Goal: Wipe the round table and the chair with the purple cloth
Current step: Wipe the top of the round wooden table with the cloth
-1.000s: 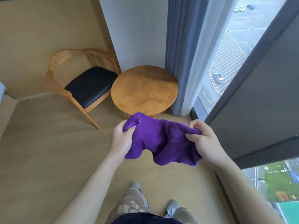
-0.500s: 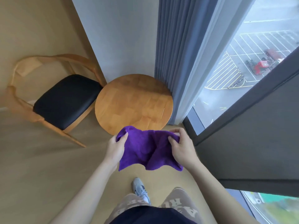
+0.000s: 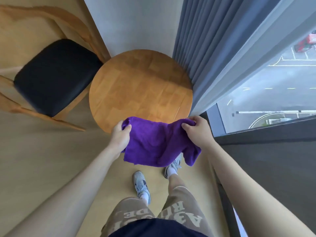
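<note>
The purple cloth [image 3: 159, 142] is held stretched just below the centre of the frame, hanging in the air over the near rim of the round desk [image 3: 140, 86]; whether its upper edge touches the wood cannot be told. The left hand [image 3: 120, 134] has its grip closed on the cloth's left corner, and the right hand [image 3: 196, 132] pinches the right corner — both grips are holding fabric, neither is free.

Several risks can be judged from here. The loose lower part of the cloth droops toward the shoes [image 3: 142, 187], so a step forward could catch it or drag it on the floor [image 3: 42, 159]. If the cloth is laid down bunched, only a narrow strip of the desk would be wiped. A wide sweep to the right could brush the curtain [image 3: 201, 53], which hangs against the desk's right edge.

Room for moving is uneven. The desk is hemmed in at the top of the frame by the wall [image 3: 136, 23] and at the right by the curtain and window — free approach is left only from the lower side. The chair [image 3: 53, 76] stands at the left of the frame, its dark seat just beside the desk's left rim, so the gap between them is tight. Open floor lies at the lower left.
</note>
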